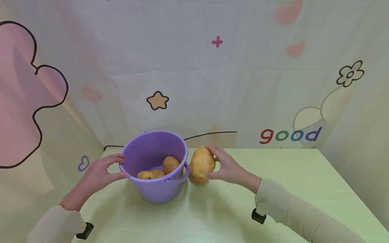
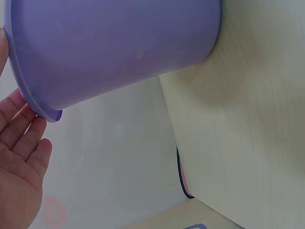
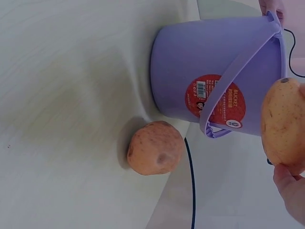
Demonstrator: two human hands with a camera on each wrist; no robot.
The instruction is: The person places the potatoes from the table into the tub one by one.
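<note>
A purple bucket (image 1: 158, 192) stands on the table with three potatoes visible inside, one of them a brown potato (image 1: 171, 164). My left hand (image 1: 101, 172) holds the bucket's rim on its left side, thumb and fingers spread along it; in the left wrist view the fingertips (image 2: 35, 125) are at the rim. To the right of the bucket, my right hand (image 1: 229, 167) grips a large yellowish potato (image 1: 203, 163) between thumb and fingers. That potato is up off the table, near rim height. Another potato (image 3: 155, 148) lies on the table beside the bucket, mostly hidden behind the held one in the head view.
The bucket's handle (image 1: 179, 179) hangs down on its right side, over a red label (image 3: 195, 95). A pale table (image 1: 273, 189) spreads around the bucket. Behind it hangs a printed cloth (image 1: 188, 67) with stars, hearts and lettering.
</note>
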